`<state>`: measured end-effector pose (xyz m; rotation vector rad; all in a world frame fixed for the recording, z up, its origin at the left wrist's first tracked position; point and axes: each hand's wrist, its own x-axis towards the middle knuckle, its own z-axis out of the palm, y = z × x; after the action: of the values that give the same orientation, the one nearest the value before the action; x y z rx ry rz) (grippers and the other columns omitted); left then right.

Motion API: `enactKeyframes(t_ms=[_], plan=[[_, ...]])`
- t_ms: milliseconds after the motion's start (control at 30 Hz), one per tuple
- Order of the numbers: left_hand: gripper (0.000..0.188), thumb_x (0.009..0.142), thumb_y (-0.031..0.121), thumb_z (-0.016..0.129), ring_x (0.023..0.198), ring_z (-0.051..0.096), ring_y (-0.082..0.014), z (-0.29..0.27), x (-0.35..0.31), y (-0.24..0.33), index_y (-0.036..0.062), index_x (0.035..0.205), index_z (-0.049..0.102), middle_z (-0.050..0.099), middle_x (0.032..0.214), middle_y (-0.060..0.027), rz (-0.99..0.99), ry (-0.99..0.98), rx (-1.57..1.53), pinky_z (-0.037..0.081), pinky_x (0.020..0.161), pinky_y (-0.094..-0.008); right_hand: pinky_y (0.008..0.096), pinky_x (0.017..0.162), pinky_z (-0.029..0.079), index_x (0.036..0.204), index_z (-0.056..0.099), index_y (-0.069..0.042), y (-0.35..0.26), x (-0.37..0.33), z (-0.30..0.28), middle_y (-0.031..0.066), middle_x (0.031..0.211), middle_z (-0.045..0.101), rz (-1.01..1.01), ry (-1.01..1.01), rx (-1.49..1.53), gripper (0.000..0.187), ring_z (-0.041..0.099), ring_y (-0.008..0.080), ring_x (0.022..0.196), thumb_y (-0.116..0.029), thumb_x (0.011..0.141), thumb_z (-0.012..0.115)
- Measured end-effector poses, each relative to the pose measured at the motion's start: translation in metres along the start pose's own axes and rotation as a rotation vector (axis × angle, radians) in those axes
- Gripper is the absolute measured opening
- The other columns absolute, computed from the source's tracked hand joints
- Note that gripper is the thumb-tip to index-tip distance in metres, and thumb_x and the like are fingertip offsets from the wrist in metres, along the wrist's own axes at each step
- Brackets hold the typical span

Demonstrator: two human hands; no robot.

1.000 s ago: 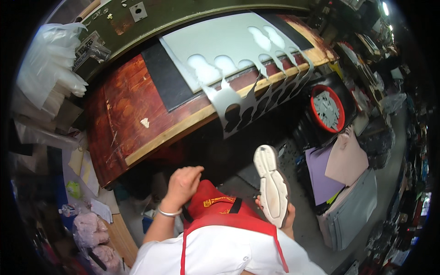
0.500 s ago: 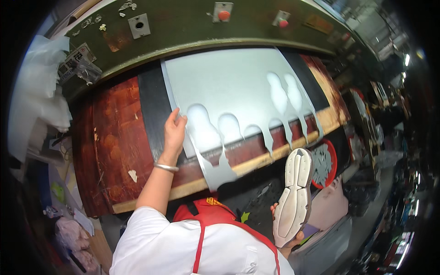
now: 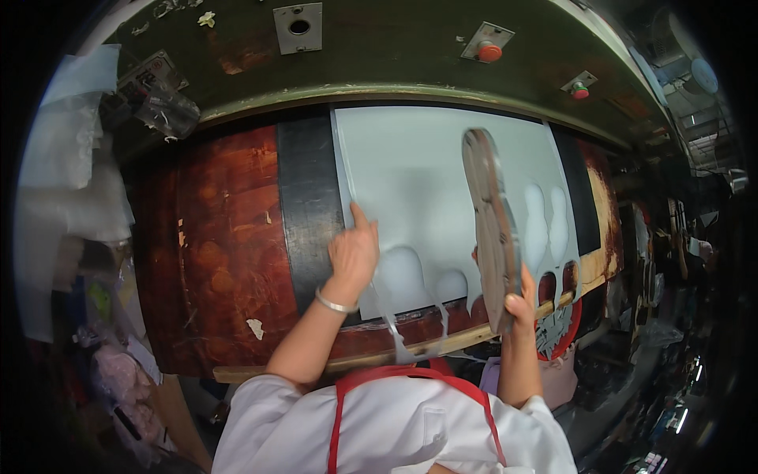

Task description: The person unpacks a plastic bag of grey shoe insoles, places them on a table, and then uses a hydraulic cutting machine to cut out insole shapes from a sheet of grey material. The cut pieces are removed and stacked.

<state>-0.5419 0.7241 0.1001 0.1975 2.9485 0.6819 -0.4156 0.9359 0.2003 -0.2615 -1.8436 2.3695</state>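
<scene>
A sole-shaped cutting die is in my right hand, held by its near end and tilted up on edge above the sheet. My thumb lies on its near side, and a fingertip shows past its left rim. My left hand rests by the left edge of a pale grey-white sheet. Its index finger is stretched along that edge while the other fingers curl loosely, holding nothing I can see. Sole-shaped cut-outs and thin leftover strips run along the sheet's near and right parts.
Beyond the sheet runs a green machine beam with red buttons. The worn reddish-brown table has a black strip and a wooden front edge. A red bin of grey scraps stands at the right front.
My right hand has lifted the die from beside my body to above the sheet, turning it on edge. My left index finger has stretched forward, and the sheet appears farther right as the view shifted.
</scene>
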Motion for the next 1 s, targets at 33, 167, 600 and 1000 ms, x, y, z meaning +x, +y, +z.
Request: enactKeyframes(t_ms=[33, 167, 600, 1000], plan=[[0.051, 0.09, 0.022, 0.058, 0.061, 0.064, -0.0323, 0.002, -0.012, -0.003, -0.0079, 0.129, 0.046, 0.061, 0.064, -0.0198, 0.004, -0.033, -0.008, 0.05, 0.052, -0.0417, 0.0418, 0.105, 0.035, 0.132, 0.042, 0.011, 0.001, 0.017, 0.002, 0.022, 0.132, 0.047, -0.012, -0.016, -0.073, 0.089, 0.049, 0.0296, 0.122, -0.03, 0.062, 0.08], [0.053, 0.087, 0.018, 0.062, 0.059, 0.063, -0.0304, 0.013, -0.029, -0.014, -0.0111, 0.127, 0.044, 0.061, 0.065, -0.0164, 0.128, 0.187, -0.131, 0.051, 0.052, -0.0403, 0.0413, 0.103, 0.037, 0.132, 0.047, 0.002, 0.018, 0.075, 0.011, 0.0211, 0.13, 0.048, -0.123, -0.175, -0.601, 0.087, 0.047, 0.0302, 0.122, -0.014, 0.055, 0.083], [0.039, 0.088, 0.008, 0.057, 0.063, 0.063, -0.0326, 0.019, -0.019, -0.003, -0.0086, 0.122, 0.052, 0.063, 0.071, -0.0185, 0.119, 0.383, -0.097, 0.051, 0.056, -0.0408, 0.0454, 0.102, 0.039, 0.137, 0.04, -0.002, 0.082, 0.074, 0.004, 0.0263, 0.134, 0.041, -0.452, -0.108, -1.124, 0.098, 0.042, 0.0412, 0.125, -0.017, 0.053, 0.089], [0.035, 0.091, 0.012, 0.05, 0.072, 0.064, -0.0384, 0.022, -0.01, -0.001, -0.0043, 0.122, 0.053, 0.065, 0.078, -0.0232, 0.095, 0.477, 0.014, 0.051, 0.066, -0.0456, 0.0476, 0.098, 0.042, 0.136, 0.037, 0.003, 0.074, 0.037, -0.048, 0.0247, 0.115, 0.055, -0.704, -0.067, -1.086, 0.083, 0.045, 0.0442, 0.12, -0.029, 0.072, 0.078]])
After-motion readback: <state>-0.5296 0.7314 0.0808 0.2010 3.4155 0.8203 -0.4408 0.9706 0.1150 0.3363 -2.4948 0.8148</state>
